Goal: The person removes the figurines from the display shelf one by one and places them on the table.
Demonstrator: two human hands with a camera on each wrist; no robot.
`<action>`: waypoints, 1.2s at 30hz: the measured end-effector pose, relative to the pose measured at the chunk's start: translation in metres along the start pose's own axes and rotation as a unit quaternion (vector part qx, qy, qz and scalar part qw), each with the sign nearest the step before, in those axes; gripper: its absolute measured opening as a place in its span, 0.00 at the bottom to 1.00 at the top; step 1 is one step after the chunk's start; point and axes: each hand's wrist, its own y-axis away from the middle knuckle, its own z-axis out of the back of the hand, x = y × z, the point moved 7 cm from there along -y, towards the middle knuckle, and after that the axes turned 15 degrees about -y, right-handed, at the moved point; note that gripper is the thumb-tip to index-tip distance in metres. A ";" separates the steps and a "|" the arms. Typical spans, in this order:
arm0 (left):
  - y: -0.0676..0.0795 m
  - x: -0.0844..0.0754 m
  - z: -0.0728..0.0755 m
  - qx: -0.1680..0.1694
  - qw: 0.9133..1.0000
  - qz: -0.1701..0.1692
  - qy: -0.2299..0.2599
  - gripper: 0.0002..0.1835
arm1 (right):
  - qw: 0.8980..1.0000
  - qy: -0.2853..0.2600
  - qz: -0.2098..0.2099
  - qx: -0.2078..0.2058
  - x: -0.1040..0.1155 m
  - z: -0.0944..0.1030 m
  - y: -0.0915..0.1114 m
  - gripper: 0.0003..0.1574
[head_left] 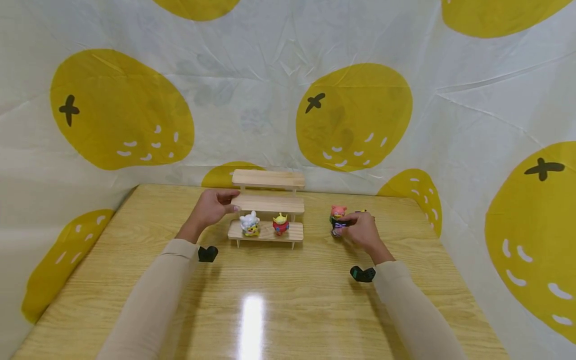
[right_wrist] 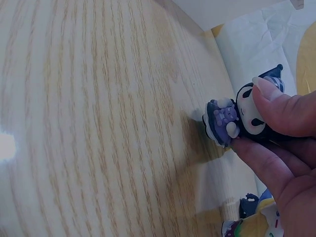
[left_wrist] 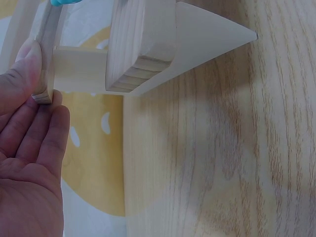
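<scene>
beige sleeves (head_left: 146, 300), foremost. three-tier wooden stand (head_left: 270, 204), on surface (head_left: 315, 300); middle tier's left end pinched between thumb and fingers of left hand (head_left: 210, 207). black-and-purple figurine (right_wrist: 243, 112), right of stand, gripped by right hand's (head_left: 362, 230) thumb and fingers.

Soft, mostly even light, broken by one hard glare.
In the head view, a white streak of glare (head_left: 252, 326) burns out the surface (head_left: 310, 310) nearer the camera than the left fingers (head_left: 228, 193) and right fingers (head_left: 348, 218); soft-edged shadows fall beneath the sleeves (head_left: 150, 295). In the right wrist view, shadow lies just beside the fingers, a blown-out patch (right_wrist: 7, 147) well apart. The left wrist view looks dimmer, slightly hazy.
</scene>
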 end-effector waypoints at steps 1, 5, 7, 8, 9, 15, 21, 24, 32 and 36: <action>0.000 0.000 0.000 0.001 1.000 -0.001 0.001 0.27 | 1.000 -0.002 0.000 0.001 0.000 0.000 0.000 0.21; 0.000 -0.001 0.001 0.001 1.000 -0.001 0.003 0.27 | 1.000 -0.004 0.000 0.003 -0.001 0.000 -0.002 0.22; 0.000 -0.001 0.001 0.001 1.000 -0.001 0.003 0.27 | 1.000 -0.004 -0.003 0.003 -0.001 0.000 -0.002 0.22; 0.000 -0.001 0.001 0.000 1.000 -0.002 0.003 0.27 | 1.000 -0.002 -0.004 0.002 -0.002 0.000 -0.002 0.22; 0.000 -0.001 0.001 0.000 1.000 -0.002 0.003 0.27 | 1.000 -0.002 -0.005 0.002 -0.002 0.000 -0.002 0.22; 0.001 -0.001 0.001 0.002 1.000 0.000 0.003 0.27 | 1.000 -0.005 -0.008 0.003 -0.003 0.000 -0.002 0.22; 0.001 -0.001 0.000 0.000 1.000 0.000 0.000 0.27 | 1.000 -0.009 -0.005 0.004 -0.004 -0.001 -0.003 0.21; 0.000 -0.001 0.000 0.000 1.000 -0.001 0.000 0.27 | 1.000 -0.007 -0.003 0.003 -0.003 0.000 -0.003 0.21; 0.000 -0.001 0.000 -0.002 1.000 -0.001 -0.001 0.27 | 1.000 -0.004 -0.009 0.002 -0.004 -0.001 -0.003 0.21; 0.000 0.000 0.000 -0.003 1.000 0.000 -0.002 0.27 | 1.000 -0.006 -0.013 0.003 -0.005 -0.001 -0.003 0.21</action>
